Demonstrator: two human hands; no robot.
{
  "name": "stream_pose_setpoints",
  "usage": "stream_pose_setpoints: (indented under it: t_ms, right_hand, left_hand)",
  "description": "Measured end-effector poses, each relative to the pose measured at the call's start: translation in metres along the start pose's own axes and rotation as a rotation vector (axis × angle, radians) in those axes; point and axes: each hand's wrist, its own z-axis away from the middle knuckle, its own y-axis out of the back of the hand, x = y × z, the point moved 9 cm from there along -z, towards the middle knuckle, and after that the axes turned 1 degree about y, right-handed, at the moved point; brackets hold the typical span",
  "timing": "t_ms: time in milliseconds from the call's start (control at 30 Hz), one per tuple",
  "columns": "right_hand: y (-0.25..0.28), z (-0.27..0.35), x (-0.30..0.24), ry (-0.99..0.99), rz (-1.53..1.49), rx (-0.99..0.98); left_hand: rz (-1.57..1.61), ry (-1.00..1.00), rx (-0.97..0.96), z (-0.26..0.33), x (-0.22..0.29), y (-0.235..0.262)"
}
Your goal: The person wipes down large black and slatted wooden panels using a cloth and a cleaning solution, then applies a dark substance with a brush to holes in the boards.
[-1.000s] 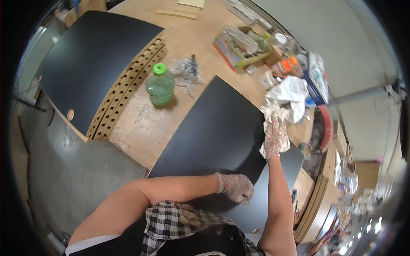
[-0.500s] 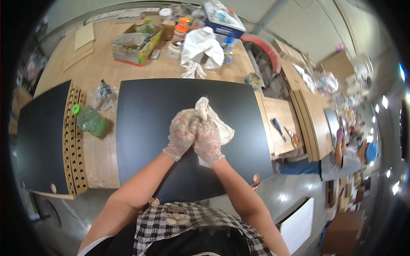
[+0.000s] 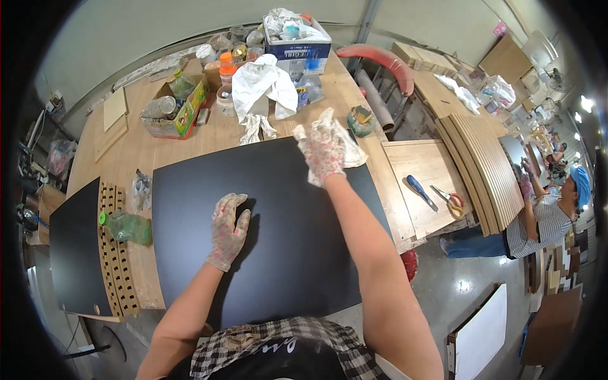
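A flat black panel (image 3: 285, 253) lies on the wooden workbench in front of me. Close to its far right corner, my right hand (image 3: 323, 154), in a pink-spotted white glove, presses a crumpled white cloth (image 3: 354, 156) against the surface; some of the cloth reaches past the edge. Motion blurs these fingers a little. My left hand (image 3: 228, 233), gloved alike, is over the panel's left half with its shadow beside it. It holds nothing, its thumb apart from the loosely bent fingers.
To the left are a green plastic bottle (image 3: 128, 227) and stacked panels with notched edges (image 3: 114, 253). Beyond the panel stand a carton of containers (image 3: 190, 120) and white rags (image 3: 263, 85). A screwdriver (image 3: 420, 191) and scissors (image 3: 451, 201) lie at right, near another person (image 3: 538, 221).
My hands were together on the cloth at the panel's middle. The right has moved far and right with the cloth; the left has let go and come away leftward. The view has shifted.
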Motion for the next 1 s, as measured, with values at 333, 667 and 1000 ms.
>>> stream_pose_setpoints:
  t_ms: [333, 667, 1000]
  right_hand:
    - [0.077, 0.124, 0.108, -0.402, -0.319, -0.296]
    - [0.144, 0.426, 0.33, -0.911, -0.448, -0.154]
    - [0.137, 0.201, -0.045, 0.024, -0.435, -0.099]
  left_hand:
    - [-0.088, 0.023, 0.019, 0.001, -0.003, 0.008]
    - [0.061, 0.016, 0.059, -0.008, 0.006, 0.008]
    - [0.213, 0.042, 0.257, 0.011, -0.015, 0.03]
